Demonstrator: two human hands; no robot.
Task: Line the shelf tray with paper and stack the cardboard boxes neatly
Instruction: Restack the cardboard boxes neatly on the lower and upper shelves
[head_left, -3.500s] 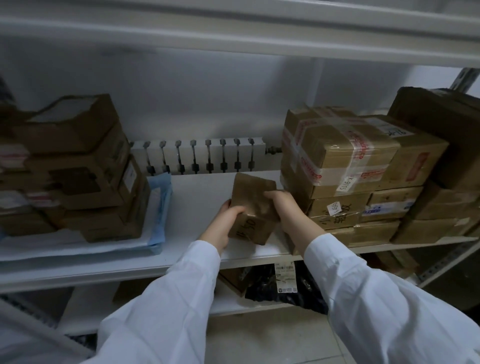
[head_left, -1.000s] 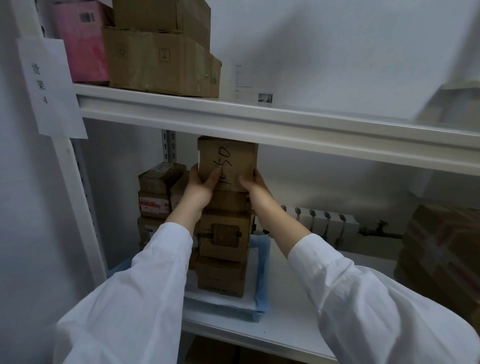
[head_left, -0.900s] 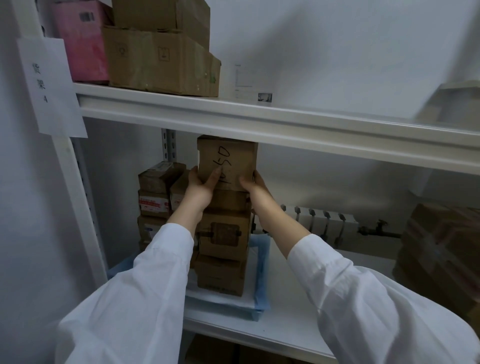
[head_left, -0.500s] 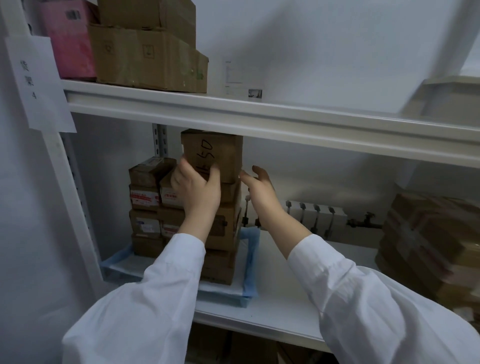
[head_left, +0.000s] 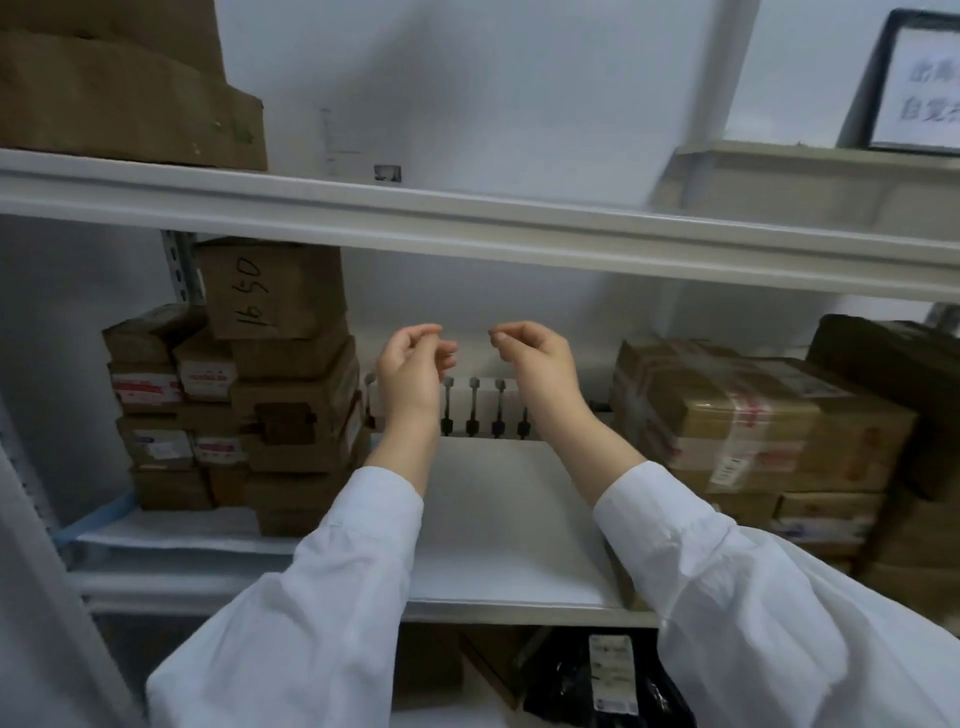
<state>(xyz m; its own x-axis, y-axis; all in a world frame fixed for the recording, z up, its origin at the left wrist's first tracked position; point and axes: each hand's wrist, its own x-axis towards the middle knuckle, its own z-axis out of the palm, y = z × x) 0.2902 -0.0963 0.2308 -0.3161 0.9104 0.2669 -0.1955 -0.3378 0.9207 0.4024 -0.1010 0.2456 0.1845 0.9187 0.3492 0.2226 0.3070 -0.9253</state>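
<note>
**A:** Status?

**B:** Between boxes, I'd say. Left hand (head_left: 415, 374) and right hand (head_left: 540, 369) are both up in mid-air over the shelf (head_left: 493, 519). Fingers are loosely curled, nothing in either, and the two hands are near each other but not touching.

**A:** Where are the boxes?

**B:** Left stack (head_left: 234, 415) sits on the paper (head_left: 156, 530), a white sheet with a blue edge. The top box (head_left: 272, 291) is on it, close under the upper shelf (head_left: 467, 223). Right pile (head_left: 753, 431) is on bare shelf, well apart from the stack.

**A:** Next move?

**B:** Probably reach right and take one box off the pile with both hands. That tall column looks full, so the box likely needs a new column beside it. The paper seems to cover the left part only, so the middle may want lining first.

**A:** Anything readable?

**B:** "1650" handwritten sideways on the top box. The small boxes have red-and-white labels and the right pile has red-printed tape, both too small to read. The framed notice (head_left: 919, 83) at top right has characters, but they're blurred. The label on the black bag (head_left: 597, 680) below is illegible.
</note>
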